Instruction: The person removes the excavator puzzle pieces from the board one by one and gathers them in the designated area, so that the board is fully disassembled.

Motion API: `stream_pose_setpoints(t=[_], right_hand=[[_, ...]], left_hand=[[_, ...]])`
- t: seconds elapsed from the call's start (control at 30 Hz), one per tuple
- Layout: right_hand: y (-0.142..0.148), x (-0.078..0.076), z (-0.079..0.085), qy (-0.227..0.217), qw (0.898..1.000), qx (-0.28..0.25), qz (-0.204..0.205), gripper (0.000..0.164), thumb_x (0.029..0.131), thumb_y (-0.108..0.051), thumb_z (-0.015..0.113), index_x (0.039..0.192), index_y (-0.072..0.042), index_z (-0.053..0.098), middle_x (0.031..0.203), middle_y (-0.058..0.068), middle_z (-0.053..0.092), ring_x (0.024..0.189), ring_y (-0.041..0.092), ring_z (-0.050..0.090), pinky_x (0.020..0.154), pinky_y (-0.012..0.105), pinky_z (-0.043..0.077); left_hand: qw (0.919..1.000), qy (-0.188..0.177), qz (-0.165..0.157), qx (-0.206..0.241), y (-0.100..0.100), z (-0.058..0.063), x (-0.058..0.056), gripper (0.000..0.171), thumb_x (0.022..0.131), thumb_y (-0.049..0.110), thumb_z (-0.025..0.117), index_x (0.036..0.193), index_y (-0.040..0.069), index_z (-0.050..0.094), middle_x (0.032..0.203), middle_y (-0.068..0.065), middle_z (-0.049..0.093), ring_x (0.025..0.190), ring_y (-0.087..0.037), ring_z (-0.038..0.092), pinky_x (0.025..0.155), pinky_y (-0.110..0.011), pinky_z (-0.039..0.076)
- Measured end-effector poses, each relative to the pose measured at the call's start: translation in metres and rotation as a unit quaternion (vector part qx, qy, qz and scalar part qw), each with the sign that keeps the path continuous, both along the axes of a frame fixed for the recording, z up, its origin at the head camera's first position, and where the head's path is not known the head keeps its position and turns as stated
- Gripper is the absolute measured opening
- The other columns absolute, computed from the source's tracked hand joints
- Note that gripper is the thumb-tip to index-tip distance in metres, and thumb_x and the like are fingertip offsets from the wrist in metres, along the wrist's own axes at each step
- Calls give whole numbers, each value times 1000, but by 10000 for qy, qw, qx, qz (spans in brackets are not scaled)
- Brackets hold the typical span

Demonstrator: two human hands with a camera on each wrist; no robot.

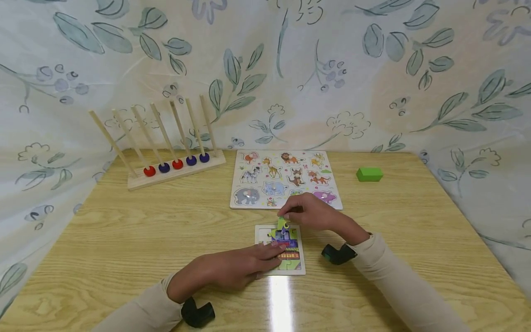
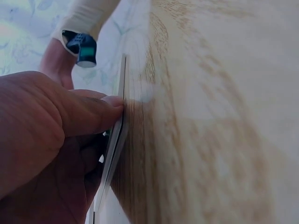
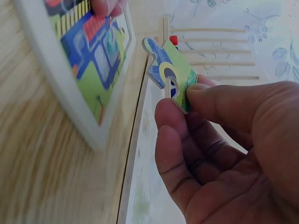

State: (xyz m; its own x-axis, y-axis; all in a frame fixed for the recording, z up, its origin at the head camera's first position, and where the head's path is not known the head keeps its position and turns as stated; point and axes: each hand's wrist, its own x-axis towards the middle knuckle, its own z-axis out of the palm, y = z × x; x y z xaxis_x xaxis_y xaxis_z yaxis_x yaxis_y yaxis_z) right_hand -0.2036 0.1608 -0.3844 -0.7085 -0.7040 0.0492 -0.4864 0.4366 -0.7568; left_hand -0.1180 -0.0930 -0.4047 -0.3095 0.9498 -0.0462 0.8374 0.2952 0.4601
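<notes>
My right hand (image 1: 309, 212) pinches a puzzle piece (image 3: 174, 70), green with a blue tab and a yellow-ringed dark circle, between thumb and fingertips. It holds the piece above the far edge of a small jigsaw puzzle (image 1: 292, 264) in a white frame. The puzzle's picture shows a blue and red vehicle on green, and bare white shows at its upper left. Across the puzzle's left side lies my left hand (image 1: 236, 266), fingers extended over the picture. In the left wrist view, its thumb (image 2: 112, 105) touches the frame's edge (image 2: 122, 81).
Behind the puzzle lies a large animal peg puzzle board (image 1: 286, 180). A wooden rod stand (image 1: 178, 173) with red and blue beads stands at the back left. A green block (image 1: 369, 174) sits at the back right, near the floral cloth backdrop (image 1: 373, 92).
</notes>
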Motion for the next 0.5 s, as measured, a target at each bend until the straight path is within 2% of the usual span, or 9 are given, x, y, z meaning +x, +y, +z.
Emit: stream_pose_setpoints(t=[0.3, 0.5], right_hand=[[20, -2, 2, 55, 9998, 90, -190, 17, 94, 1, 61, 103, -2, 74, 97, 2, 68, 83, 14, 61, 70, 28, 51], [31, -3, 3, -14, 9995, 289, -122, 16, 93, 2, 61, 101, -2, 74, 98, 2, 70, 83, 13, 60, 71, 28, 51]], left_hand=[[9997, 249, -81, -4, 1, -2, -1, 45, 104, 7, 43, 147, -3, 38, 157, -19, 23, 145, -27, 21, 114, -37, 25], [9998, 177, -79, 52, 0, -3, -1, 45, 103, 6, 43, 147, -3, 38, 157, -20, 23, 144, -28, 21, 114, -37, 24]])
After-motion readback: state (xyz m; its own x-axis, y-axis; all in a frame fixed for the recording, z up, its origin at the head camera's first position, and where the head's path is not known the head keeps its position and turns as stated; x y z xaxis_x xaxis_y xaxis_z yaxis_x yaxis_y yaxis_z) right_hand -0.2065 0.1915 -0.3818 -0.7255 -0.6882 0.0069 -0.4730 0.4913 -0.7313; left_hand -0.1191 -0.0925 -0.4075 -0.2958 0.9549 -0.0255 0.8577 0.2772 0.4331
